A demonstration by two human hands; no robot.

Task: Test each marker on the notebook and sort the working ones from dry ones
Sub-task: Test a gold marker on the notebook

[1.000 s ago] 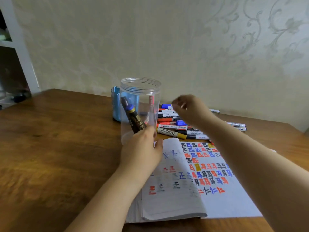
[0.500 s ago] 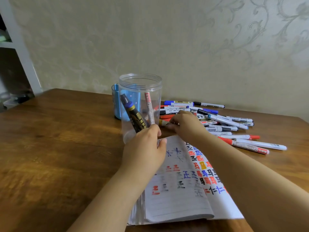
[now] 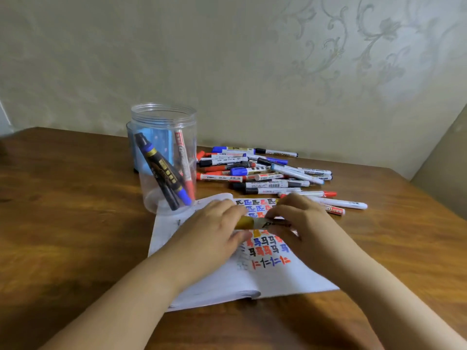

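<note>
Gripping the gold-capped yellow marker point(image 3: 255, 223) between both hands point(image 3: 214, 228) point(image 3: 300, 223) at frame centre, your fingers curl tightly; a sudden jerked cap could streak the white notebook point(image 3: 265, 276).

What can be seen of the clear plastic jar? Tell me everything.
The clear plastic jar stands upright on the wooden table, lidless, its ridged rim open. It looks like thin see-through plastic. Inside lean a black and blue marker and a red and white marker, tips down. A blue container sits right behind it. The notebook page's edge reaches its base. Neither hand touches it.
</note>
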